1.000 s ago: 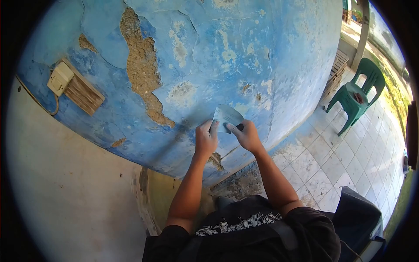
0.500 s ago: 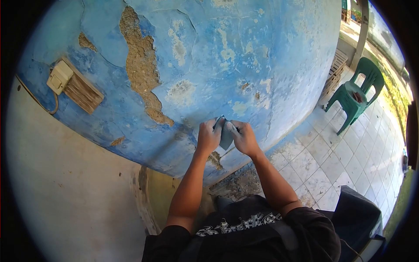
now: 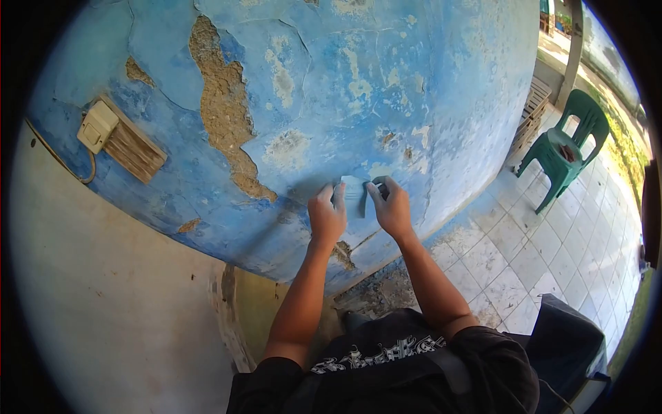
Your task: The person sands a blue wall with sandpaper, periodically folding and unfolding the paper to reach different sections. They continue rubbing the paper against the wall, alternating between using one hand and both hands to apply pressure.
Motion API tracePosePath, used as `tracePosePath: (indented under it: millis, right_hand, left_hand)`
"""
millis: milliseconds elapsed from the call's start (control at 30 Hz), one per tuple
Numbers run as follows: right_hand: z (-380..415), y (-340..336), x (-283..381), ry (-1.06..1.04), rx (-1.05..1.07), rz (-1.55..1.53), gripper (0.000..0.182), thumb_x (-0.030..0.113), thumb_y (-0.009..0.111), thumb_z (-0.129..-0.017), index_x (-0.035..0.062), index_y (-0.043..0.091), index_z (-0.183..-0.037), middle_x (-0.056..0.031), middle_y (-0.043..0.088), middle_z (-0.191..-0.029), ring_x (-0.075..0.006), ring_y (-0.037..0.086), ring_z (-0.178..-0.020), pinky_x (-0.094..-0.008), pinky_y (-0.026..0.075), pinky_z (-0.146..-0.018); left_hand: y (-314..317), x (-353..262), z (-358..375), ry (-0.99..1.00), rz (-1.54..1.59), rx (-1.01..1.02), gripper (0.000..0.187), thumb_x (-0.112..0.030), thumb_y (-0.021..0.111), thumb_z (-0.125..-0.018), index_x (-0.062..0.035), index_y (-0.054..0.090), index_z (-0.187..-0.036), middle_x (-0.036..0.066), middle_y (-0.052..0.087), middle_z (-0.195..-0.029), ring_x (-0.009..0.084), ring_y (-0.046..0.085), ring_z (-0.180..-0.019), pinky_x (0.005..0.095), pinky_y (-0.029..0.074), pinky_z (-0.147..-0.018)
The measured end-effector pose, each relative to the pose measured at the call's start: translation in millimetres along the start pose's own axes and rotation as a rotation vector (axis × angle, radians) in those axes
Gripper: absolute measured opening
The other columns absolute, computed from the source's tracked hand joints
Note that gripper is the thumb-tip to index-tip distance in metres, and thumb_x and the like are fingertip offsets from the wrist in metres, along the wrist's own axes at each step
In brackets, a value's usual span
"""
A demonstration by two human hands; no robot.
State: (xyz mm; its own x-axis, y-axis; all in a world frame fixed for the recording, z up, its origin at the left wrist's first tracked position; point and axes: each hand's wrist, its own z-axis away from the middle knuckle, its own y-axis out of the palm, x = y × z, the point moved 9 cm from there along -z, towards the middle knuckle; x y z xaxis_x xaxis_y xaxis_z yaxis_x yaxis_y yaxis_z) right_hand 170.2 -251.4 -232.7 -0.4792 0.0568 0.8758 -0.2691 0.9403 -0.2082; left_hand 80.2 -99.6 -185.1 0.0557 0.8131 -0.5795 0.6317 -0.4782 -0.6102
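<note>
Between my two hands is a small, creased piece of sandpaper (image 3: 354, 196), pale grey-blue on the face I see, with a darker folded edge on the right. My left hand (image 3: 327, 215) pinches its left edge between thumb and fingers. On the opposite side, my right hand (image 3: 392, 211) is closed on the right edge. Pale dust coats the fingers of both hands. Just beyond them stands the blue wall (image 3: 331, 110), with flaking paint and worn white patches. A long bare strip of rough plaster (image 3: 224, 96) shows left of my hands.
At the left, a switch box (image 3: 98, 127) sits on a wooden board (image 3: 136, 150), with a cable below. A green plastic chair (image 3: 562, 148) stands on the tiled floor (image 3: 493, 259) at the right. A dark covered object (image 3: 562, 338) is close by my right elbow.
The sandpaper, bunched and hanging folded before, is now spread more open with its pale face showing. My hands have moved slightly apart.
</note>
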Motion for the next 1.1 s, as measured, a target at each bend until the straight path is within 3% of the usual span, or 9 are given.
tracePosePath:
  millis: [100,200,300,433,567,633,667,933,1100]
  right_hand:
    - [0,-11,-10,0.151,-0.154,-0.011,0.043,0.036,0.064,-0.109,-0.0064,0.072,-0.11,-0.0127,0.068,-0.071,-0.0204,0.066,-0.067,-0.0374,0.05,-0.064]
    - [13,26,8,0.381,0.275,-0.76,0.055,0.045,0.052,-0.114,-0.0049,0.067,-0.131,-0.0126,0.075,-0.115,-0.0218,0.073,-0.095,-0.039,0.058,-0.088]
    - [9,28,10,0.445,0.206,-1.173,0.05,0.04,0.05,-0.116,-0.0037,0.065,-0.136,-0.0148,0.074,-0.119,-0.0206,0.074,-0.096,-0.0402,0.06,-0.088]
    - [1,14,14,0.369,0.177,-1.042,0.043,0.034,0.049,-0.117,-0.0011,0.069,-0.131,-0.0129,0.075,-0.115,-0.0202,0.074,-0.094,-0.0401,0.061,-0.087]
    - [-9,3,23,0.254,0.166,-0.957,0.038,0.031,0.052,-0.116,0.0002,0.073,-0.122,-0.0087,0.077,-0.106,-0.0176,0.073,-0.091,-0.0374,0.06,-0.082]
    - [-9,5,37,0.218,0.205,-0.928,0.037,0.031,0.054,-0.115,0.0004,0.075,-0.12,-0.0075,0.077,-0.103,-0.0165,0.072,-0.089,-0.0367,0.059,-0.081]
    - [-10,5,44,0.206,0.178,-0.904,0.037,0.03,0.055,-0.115,-0.0004,0.075,-0.117,-0.0064,0.076,-0.099,-0.0142,0.069,-0.085,-0.035,0.057,-0.078]
    - [-11,9,62,0.042,0.228,-0.527,0.042,0.031,0.058,-0.114,-0.0052,0.074,-0.1,-0.0027,0.071,-0.081,-0.0077,0.056,-0.075,-0.0317,0.044,-0.067]
    - [-10,-2,89,-0.116,0.108,-0.218,0.044,0.028,0.058,-0.112,-0.007,0.067,-0.088,-0.0224,0.061,-0.067,-0.0236,0.049,-0.057,-0.0425,0.044,-0.059]
  left_hand:
    - [-12,-17,2,0.144,-0.123,-0.193,0.014,-0.003,0.067,-0.099,0.0015,0.075,-0.109,0.019,0.073,-0.104,0.0366,0.065,-0.092,0.0475,0.05,-0.081]
    - [-8,-46,10,0.345,-0.129,-0.198,0.03,0.006,0.07,-0.092,-0.0006,0.077,-0.12,0.015,0.074,-0.122,0.0362,0.064,-0.108,0.0477,0.052,-0.092]
    - [11,-58,21,0.449,-0.16,-0.087,0.043,0.008,0.073,-0.086,-0.0024,0.076,-0.128,0.013,0.07,-0.138,0.036,0.061,-0.125,0.0493,0.05,-0.104]
    - [-4,-74,20,0.532,-0.029,-0.045,0.051,-0.001,0.077,-0.088,-0.0031,0.07,-0.138,0.015,0.063,-0.148,0.0382,0.056,-0.135,0.0538,0.046,-0.112]
    - [-32,-67,9,0.461,-0.153,-0.231,0.063,-0.016,0.079,-0.096,-0.0032,0.054,-0.153,0.019,0.064,-0.141,0.0318,0.059,-0.131,0.0436,0.048,-0.108]
    - [-14,-17,-8,-0.059,0.631,0.013,0.058,-0.019,0.075,-0.102,0.0009,0.053,-0.151,0.018,0.066,-0.137,0.0253,0.064,-0.123,0.0398,0.05,-0.105]
    - [-10,-14,-12,-0.088,0.746,0.039,0.046,-0.021,0.072,-0.105,0.0041,0.058,-0.141,0.012,0.071,-0.125,0.0175,0.066,-0.111,0.0341,0.051,-0.098]
    - [-31,-9,-25,-0.171,0.904,0.068,0.026,-0.019,0.071,-0.105,0.0002,0.069,-0.122,0.004,0.071,-0.107,0.0112,0.064,-0.1,0.0294,0.049,-0.09]
    - [-22,-12,-23,-0.272,0.911,0.251,0.025,-0.022,0.071,-0.105,0.0013,0.072,-0.114,0.003,0.072,-0.101,0.011,0.064,-0.094,0.029,0.05,-0.086]
